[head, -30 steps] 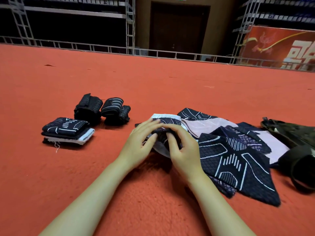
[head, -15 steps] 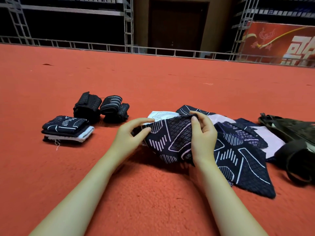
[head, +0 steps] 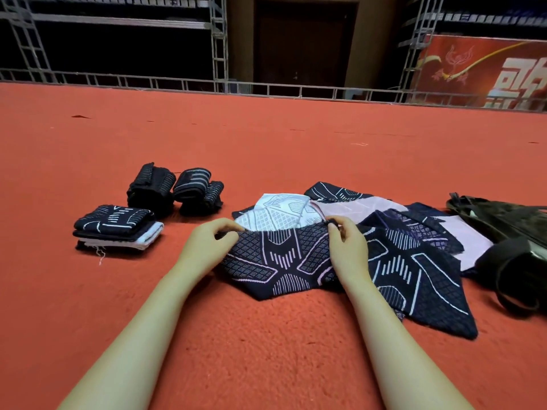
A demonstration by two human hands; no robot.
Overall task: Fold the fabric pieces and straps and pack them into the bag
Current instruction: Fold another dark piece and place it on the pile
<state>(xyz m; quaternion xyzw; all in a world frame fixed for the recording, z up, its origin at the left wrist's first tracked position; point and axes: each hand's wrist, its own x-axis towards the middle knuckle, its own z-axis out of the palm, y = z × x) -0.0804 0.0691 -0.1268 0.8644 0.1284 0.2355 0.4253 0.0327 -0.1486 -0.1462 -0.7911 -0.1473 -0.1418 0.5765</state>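
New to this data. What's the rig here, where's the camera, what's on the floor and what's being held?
There is no robot: a person works with two bare hands, and one wide-angle camera worn on the head looks forward and down at them. So the single view is roughly what the person sees.

The surface is a red carpet. The left hand and the right hand each pinch the top edge of a dark patterned fabric piece, one grip at each end. To the right lie more unfolded fabric pieces and a dark bag. To the left sit a folded stack and two rolled straps.
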